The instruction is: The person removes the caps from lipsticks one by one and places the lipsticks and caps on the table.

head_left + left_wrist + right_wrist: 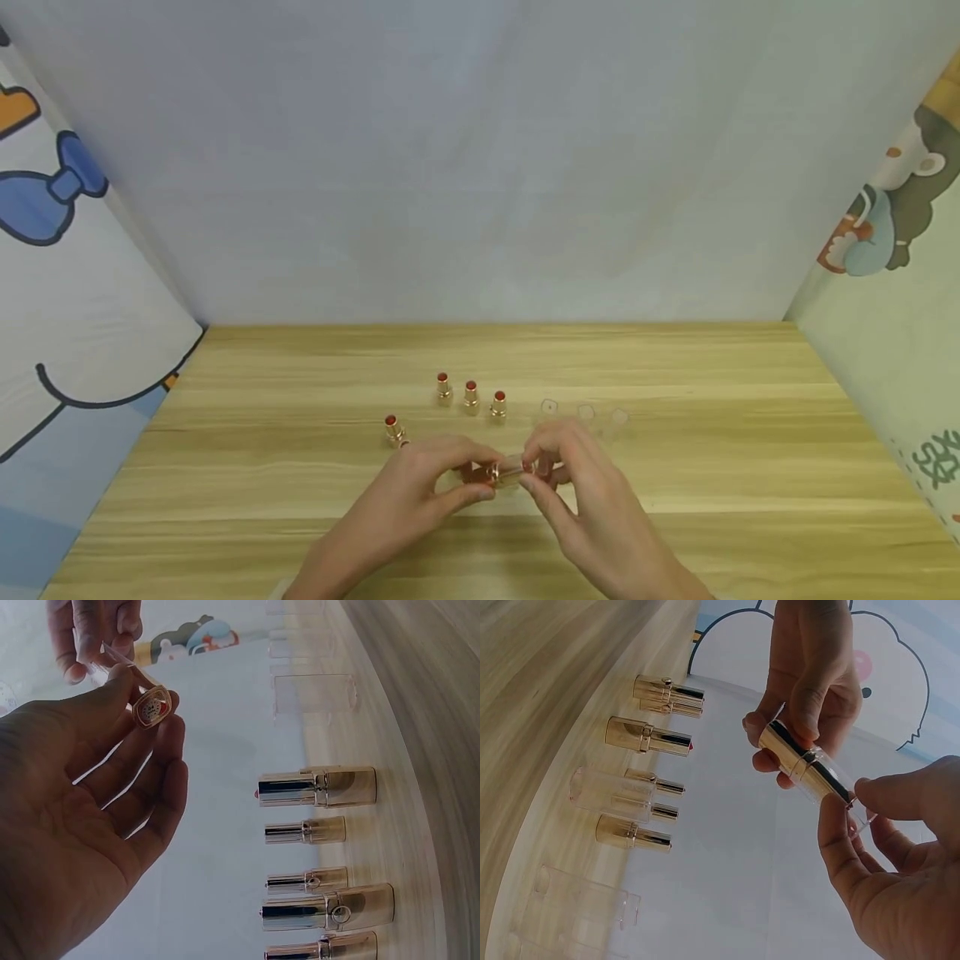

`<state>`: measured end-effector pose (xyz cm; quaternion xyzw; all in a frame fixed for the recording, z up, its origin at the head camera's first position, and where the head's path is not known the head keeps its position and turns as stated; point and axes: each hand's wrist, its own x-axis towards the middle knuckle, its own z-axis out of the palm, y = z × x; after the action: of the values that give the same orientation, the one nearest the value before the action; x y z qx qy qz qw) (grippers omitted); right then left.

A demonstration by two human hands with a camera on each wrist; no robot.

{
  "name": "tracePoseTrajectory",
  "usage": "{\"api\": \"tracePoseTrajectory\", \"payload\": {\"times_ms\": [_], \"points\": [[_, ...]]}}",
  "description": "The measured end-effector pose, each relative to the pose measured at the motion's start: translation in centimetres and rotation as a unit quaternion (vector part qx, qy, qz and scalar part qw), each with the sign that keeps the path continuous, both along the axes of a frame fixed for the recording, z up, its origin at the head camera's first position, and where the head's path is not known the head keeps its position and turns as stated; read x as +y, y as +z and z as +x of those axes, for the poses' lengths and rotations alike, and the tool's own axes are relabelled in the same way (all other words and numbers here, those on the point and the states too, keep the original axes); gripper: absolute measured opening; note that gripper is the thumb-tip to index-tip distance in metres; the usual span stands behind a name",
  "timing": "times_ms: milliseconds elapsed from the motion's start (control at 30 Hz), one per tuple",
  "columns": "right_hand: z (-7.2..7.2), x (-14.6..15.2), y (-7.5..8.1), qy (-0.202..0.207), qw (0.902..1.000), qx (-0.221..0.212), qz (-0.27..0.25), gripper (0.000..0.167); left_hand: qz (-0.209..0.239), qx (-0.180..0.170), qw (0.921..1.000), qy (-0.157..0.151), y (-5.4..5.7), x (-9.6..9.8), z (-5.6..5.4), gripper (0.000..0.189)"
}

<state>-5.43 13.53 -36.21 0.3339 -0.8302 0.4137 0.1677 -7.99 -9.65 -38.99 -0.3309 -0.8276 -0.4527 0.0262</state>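
My left hand (420,479) grips the base of a gold lipstick (781,742) between thumb and fingers, held level over the table. From the other end, my right hand (588,492) pinches a clear cap (826,766) between thumb and fingertips. In the right wrist view the cap surrounds the lipstick's upper gold tube, its rim close to the collar. The left wrist view shows the lipstick's square bottom (154,707) with a round label. Fingers hide part of both pieces.
Several uncapped lipsticks (471,397) with red tips stand beyond the left hand, one partly hidden by it. Three clear caps (586,413) stand in a row beyond the right hand. A pale cloth wall (480,167) rises behind the wooden table (750,467).
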Motion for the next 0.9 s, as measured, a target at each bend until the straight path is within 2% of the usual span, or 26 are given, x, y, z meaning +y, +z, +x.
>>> {"api": "tracePoseTrajectory", "payload": {"times_ms": [367,600,733,900], "points": [[0.08,-0.01,-0.08,-0.003,0.9998,0.016,-0.014,0.038,0.019,0.046,0.9987,-0.006,0.16,-0.23,0.05,0.021],[0.06,0.16,-0.05,0.0,0.9997,0.003,-0.023,0.037,0.012,0.051,0.9986,0.005,0.19,-0.36,0.06,0.023],[0.05,0.21,-0.01,-0.004,0.9995,-0.003,-0.031,0.038,0.013,0.065,0.9978,0.005,0.16,-0.4,0.03,0.024],[0.09,0.29,0.12,-0.005,0.9985,-0.035,-0.042,0.034,0.024,0.084,0.9961,-0.003,0.1,-0.51,-0.02,0.024]]}}
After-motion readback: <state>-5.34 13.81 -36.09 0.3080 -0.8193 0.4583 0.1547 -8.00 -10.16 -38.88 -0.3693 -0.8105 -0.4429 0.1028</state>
